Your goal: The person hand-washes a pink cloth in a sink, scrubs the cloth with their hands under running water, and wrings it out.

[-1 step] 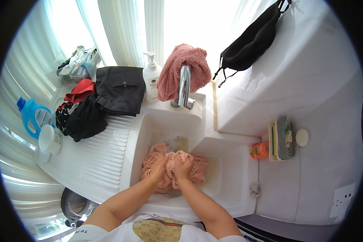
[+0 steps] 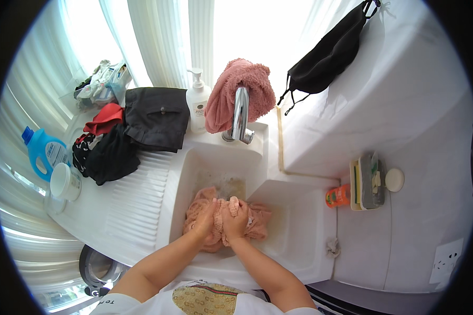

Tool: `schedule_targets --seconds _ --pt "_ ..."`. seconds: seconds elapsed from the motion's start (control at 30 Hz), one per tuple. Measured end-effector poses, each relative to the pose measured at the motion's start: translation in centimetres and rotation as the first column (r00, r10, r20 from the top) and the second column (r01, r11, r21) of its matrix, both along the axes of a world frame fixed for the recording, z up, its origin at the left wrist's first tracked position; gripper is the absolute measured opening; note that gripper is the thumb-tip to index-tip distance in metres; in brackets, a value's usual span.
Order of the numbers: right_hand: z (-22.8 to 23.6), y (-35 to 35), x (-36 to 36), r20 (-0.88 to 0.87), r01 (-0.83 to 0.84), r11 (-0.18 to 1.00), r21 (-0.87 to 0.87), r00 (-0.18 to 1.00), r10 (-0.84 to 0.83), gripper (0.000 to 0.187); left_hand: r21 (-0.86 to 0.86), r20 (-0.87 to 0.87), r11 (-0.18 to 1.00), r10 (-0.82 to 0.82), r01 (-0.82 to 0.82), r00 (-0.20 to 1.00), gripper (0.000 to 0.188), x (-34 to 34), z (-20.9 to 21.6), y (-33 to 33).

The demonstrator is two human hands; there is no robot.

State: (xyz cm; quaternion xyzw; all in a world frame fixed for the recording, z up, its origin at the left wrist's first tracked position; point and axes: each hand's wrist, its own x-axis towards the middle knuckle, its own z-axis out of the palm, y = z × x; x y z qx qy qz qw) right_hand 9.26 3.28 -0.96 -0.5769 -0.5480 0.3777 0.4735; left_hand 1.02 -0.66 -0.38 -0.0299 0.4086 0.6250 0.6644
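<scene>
A wet, fluffy pink cloth [image 2: 257, 224] lies bunched in the white sink [image 2: 305, 247], in shallow murky water. My left hand [image 2: 205, 219] presses on its left part, with the fingers gathered against the fabric. Close beside it, my right hand [image 2: 236, 220] is closed round a bunched fold that pokes up past the fingers. Both forearms reach in over the sink's front edge. What lies beneath the cloth is hidden. Behind the hands rises a chrome faucet [image 2: 240, 113], with a darker pink towel [image 2: 223, 105] draped over its top.
Left of the basin is a ribbed washboard [image 2: 142, 197]. Behind it lie dark folded clothing [image 2: 155, 118], a black garment [image 2: 113, 160] and a red cloth [image 2: 104, 119]. A white pump bottle [image 2: 198, 107], blue detergent bottle [image 2: 44, 152], white tub [image 2: 65, 181] and orange bottle [image 2: 338, 196] stand around.
My right hand has shifted slightly left, and its fingers now wrap round a raised fold of the pink cloth. The left hand has barely moved.
</scene>
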Motion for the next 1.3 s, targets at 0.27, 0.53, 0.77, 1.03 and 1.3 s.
schedule_targets --seconds 0.27,0.53,0.77,1.03,1.3 --pt "-0.7 -0.9 0.4 -0.016 0.025 0.994 -0.11 0.999 -0.027 0.029 -0.088 -0.518 0.995 -0.089 0.051 0.85 0.027 1.3 2.3 0.6" --pt "-0.5 0.6 1.7 -0.067 -0.061 0.974 -0.217 0.997 0.047 0.02 0.072 -0.828 0.982 -0.039 0.175 0.559 0.033 1.2 -0.7 -0.1" --pt "1.1 -2.9 0.4 -0.039 -0.239 0.95 0.203 0.967 0.251 0.022 -0.172 -0.132 0.983 -0.087 0.063 0.987 0.03 -0.4 0.3 1.3" --pt "1.6 5.4 7.2 0.669 -0.26 0.941 -0.217 0.662 0.337 0.049 -0.23 -0.706 0.805 -0.525 0.546 0.476 0.022 -0.6 6.2 0.5" --pt "5.1 3.4 7.7 0.501 -0.748 0.584 -0.316 0.391 0.772 0.061 0.016 -0.61 0.808 -0.459 0.59 0.646 0.053 -1.8 3.9 0.9"
